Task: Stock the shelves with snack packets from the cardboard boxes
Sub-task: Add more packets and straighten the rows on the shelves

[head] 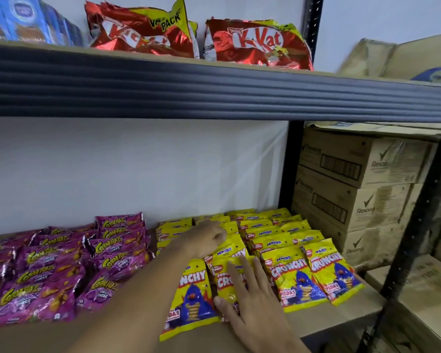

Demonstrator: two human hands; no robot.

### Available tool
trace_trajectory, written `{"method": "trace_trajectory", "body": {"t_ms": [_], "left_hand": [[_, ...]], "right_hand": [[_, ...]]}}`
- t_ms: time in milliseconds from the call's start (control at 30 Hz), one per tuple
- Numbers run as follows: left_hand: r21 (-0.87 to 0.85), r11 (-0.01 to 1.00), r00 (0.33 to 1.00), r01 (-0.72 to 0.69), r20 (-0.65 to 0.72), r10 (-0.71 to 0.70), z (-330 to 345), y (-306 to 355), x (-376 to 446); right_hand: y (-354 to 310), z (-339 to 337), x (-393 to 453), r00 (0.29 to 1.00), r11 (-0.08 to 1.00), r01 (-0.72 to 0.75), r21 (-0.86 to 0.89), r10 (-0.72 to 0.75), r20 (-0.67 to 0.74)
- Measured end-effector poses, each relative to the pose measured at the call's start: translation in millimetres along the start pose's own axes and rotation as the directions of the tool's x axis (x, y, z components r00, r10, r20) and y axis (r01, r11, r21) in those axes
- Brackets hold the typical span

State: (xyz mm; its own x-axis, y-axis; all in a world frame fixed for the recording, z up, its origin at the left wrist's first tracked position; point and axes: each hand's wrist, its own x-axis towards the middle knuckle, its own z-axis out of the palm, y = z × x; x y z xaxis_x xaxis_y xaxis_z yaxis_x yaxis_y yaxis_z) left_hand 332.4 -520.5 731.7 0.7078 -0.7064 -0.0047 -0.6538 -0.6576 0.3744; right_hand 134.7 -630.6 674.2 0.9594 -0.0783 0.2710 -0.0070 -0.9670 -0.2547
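My right hand [250,299] lies flat with straight fingers on the front yellow packet [229,284], light, puffy, slippery foil best pinched by its sealed edge, while further back along the shelf [336,319] my left hand [209,238] curls its fingers into that same row, its grip unclear.

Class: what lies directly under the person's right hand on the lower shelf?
The right hand rests flat on a yellow Crunchy packet; the part beneath the palm is hidden.
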Motion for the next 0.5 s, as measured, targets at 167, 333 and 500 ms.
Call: {"method": "trace_trajectory", "body": {"t_ms": [167, 333, 500], "left_hand": [[0.034, 0.999, 1.0, -0.015, -0.007, 0.015, 12.3, -4.7, 18.5], [-0.013, 1.0, 1.0, -0.005, 0.03, 0.005, 8.3, -3.6, 27.4], [-0.049, 0.999, 0.999, 0.006, 0.044, -0.004, 3.3, 4.3, 37.9]], "right_hand": [[6.6, 9.6, 8.3, 0.999, 0.991, 0.033, -0.128, -0.034, -0.003], [10.7, 18.0, 15.2, 0.995, 0.99, 0.096, -0.107, -0.097, -0.012], [11.0, 13.5, 20.7, 0.995, 0.995, 0.097, -0.012, -0.097, 0.02]]}}
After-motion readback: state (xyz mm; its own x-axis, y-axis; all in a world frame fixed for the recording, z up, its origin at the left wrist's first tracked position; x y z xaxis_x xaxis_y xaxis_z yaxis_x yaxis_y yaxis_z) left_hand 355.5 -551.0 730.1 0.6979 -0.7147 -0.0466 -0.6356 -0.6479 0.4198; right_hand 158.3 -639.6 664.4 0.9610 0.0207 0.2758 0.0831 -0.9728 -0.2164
